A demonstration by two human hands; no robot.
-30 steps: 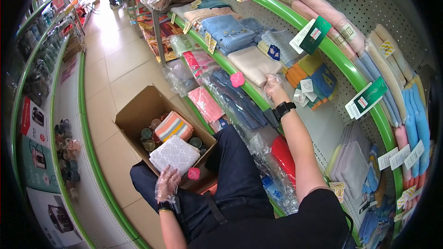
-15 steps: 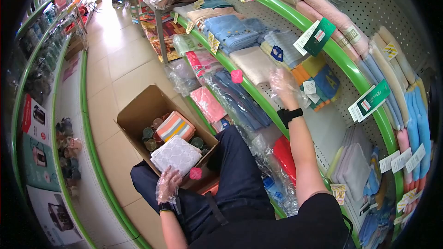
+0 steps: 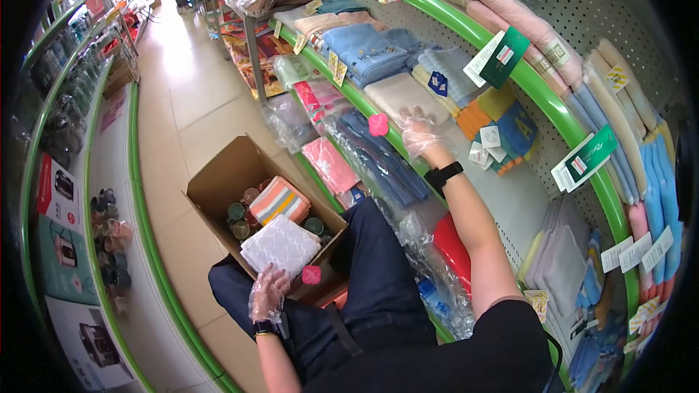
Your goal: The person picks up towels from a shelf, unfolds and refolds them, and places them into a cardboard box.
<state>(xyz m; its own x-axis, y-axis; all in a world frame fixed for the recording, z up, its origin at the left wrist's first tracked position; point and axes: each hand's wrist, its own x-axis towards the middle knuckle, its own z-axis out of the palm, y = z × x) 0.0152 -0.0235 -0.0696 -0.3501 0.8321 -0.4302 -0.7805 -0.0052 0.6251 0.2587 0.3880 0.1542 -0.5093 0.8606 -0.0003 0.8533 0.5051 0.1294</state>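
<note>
My right hand (image 3: 418, 133), in a clear plastic glove, is at the front edge of a folded beige towel (image 3: 408, 96) on the shelf. Its fingers are apart, and the fingertips meet the towel. Beside that towel lie a light blue one (image 3: 450, 65) and a tagged orange, yellow and blue one (image 3: 510, 125). My left hand (image 3: 269, 293), gloved too, rests with loose fingers by the near edge of a folded white patterned towel (image 3: 280, 245). That towel sits at the top of a cardboard box (image 3: 218, 167), next to an orange striped towel (image 3: 280, 200) and several round jar-like items.
The green-edged shelf (image 3: 539, 76) curves along my right, with rolled towels (image 3: 524, 22) above and plastic-wrapped goods (image 3: 378, 156) below. A second shelf (image 3: 171, 276) with boxed appliances runs along my left. Tiled floor (image 3: 196, 94) lies between them; a person stands far down the aisle.
My right hand has moved left and down, from beside the striped towels to the front edge of the beige towel. My left hand stays by the white towel.
</note>
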